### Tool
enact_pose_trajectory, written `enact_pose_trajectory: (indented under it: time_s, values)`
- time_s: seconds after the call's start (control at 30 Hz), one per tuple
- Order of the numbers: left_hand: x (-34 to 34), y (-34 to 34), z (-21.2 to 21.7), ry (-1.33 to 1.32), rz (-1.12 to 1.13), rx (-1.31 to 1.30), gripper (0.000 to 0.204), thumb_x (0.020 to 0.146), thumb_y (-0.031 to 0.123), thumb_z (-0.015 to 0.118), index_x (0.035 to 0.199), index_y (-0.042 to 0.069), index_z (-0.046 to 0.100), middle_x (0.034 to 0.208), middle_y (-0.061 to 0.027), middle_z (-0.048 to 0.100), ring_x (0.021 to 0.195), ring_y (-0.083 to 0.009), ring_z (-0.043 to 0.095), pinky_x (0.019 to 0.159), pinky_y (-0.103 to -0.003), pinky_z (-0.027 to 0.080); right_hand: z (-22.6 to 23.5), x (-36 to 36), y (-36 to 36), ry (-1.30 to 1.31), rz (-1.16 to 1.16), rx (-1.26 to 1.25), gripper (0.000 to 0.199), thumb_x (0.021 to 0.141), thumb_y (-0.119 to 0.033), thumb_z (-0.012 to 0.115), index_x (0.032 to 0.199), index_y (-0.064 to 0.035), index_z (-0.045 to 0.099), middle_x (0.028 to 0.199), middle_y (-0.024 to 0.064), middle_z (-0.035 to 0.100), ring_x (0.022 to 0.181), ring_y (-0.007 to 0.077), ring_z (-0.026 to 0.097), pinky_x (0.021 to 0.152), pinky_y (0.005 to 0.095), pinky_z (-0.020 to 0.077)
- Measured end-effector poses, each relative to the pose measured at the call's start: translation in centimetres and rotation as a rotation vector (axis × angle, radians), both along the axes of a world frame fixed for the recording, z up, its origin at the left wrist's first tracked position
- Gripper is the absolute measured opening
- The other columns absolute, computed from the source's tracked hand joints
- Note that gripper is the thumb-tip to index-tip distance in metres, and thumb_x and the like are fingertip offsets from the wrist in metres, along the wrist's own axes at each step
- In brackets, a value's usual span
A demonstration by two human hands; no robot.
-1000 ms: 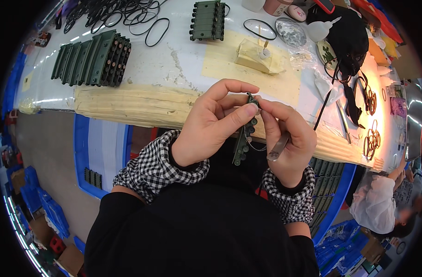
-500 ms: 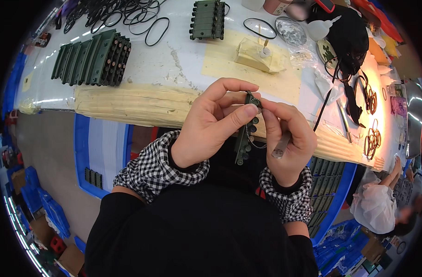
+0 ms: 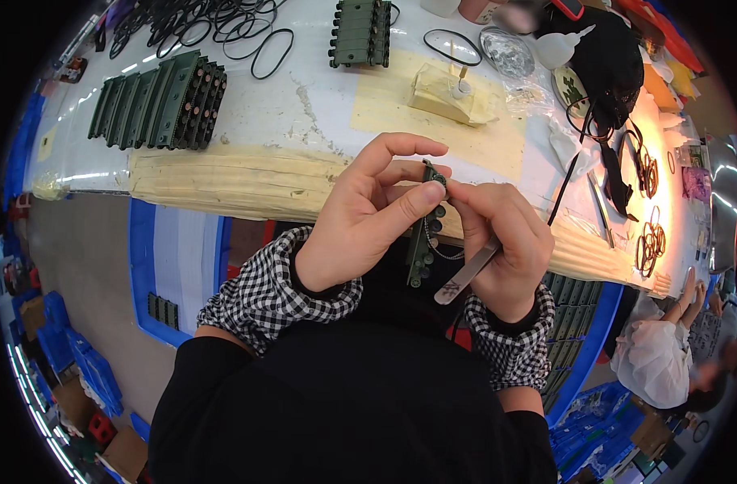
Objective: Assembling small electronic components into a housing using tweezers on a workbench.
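Between thumb and fingers, my left hand (image 3: 344, 222) grips a long dark green model chassis piece (image 3: 418, 262) with a row of small round wheels. The piece slants downward past the table's front edge, and a thin pale chain or track strip (image 3: 444, 253) dangles beside it. My right hand (image 3: 510, 234) is closed, with flat metal tweezers (image 3: 468, 274) tucked in the palm, their broad end sticking out to the lower left. Its thumb and forefinger meet at the upper part of the piece, touching it; what they pinch there is hidden.
Stacked green chassis pieces (image 3: 155, 101) lie at the left, another stack (image 3: 360, 34) at the back. Black rubber bands (image 3: 199, 24) are heaped far left. A tape-covered block (image 3: 449, 95) holds a small cup with sticks. Blue trays (image 3: 143, 278) stand below the table. A person (image 3: 655, 355) works at right.
The tweezers have swung so more of their length shows, pointing lower left. My right fingers have shifted slightly left on the chassis piece; my left hand has barely moved.
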State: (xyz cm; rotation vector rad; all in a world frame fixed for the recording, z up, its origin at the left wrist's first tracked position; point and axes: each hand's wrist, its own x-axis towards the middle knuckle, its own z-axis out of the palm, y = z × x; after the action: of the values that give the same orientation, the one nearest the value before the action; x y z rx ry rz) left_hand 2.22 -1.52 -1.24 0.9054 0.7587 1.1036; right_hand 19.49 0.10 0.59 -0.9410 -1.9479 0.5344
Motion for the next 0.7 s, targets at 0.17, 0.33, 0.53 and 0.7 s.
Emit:
enact_pose_trajectory:
  time_s: [0.17,0.33,0.53,0.7]
  values:
    - [-0.4,0.8,-0.7,0.078,-0.06,0.198,0.023,0.099,0.01,0.049,0.12,0.003,0.046,0.119,-0.0124,0.056,0.108,-0.0162,0.058,0.092,-0.03,0.048,-0.1,0.0,0.1,-0.003,0.003,-0.051,0.018,0.081,0.006,0.066,0.099,0.0012,0.067,0.081,0.0124,0.066,0.067,0.0226,0.065,0.057,0.028,0.0497]
    - [-0.7,1.3,-0.3,0.113,-0.068,0.163,0.016,0.099,0.01,0.048,0.114,0.003,0.047,0.117,-0.0114,0.055,0.109,-0.0155,0.056,0.091,-0.029,0.048,-0.3,-0.8,-0.7,0.066,-0.047,-0.227,0.017,0.082,0.007,0.064,0.098,0.0005,0.066,0.083,0.0126,0.066,0.07,0.0234,0.066,0.059,0.028,0.0505]
    - [-1.8,2.3,-0.4,0.249,0.038,0.165,0.014,0.099,0.009,0.048,0.111,0.003,0.048,0.109,-0.0094,0.057,0.104,-0.0152,0.06,0.083,-0.027,0.05,0.3,-0.4,-1.5,-0.092,0.008,-0.123,0.016,0.079,0.001,0.068,0.093,-0.0037,0.064,0.085,0.01,0.063,0.068,0.0253,0.064,0.058,0.0319,0.0512]
    - [-1.6,2.3,-0.4,0.271,0.098,0.174,0.014,0.098,0.011,0.05,0.11,0.003,0.05,0.106,-0.008,0.058,0.103,-0.0152,0.06,0.082,-0.028,0.05,-0.8,-0.5,-2.3,-0.25,-0.003,-0.011,0.022,0.072,-0.01,0.077,0.089,-0.0068,0.064,0.077,0.0055,0.056,0.058,0.0225,0.059,0.05,0.0325,0.0467]
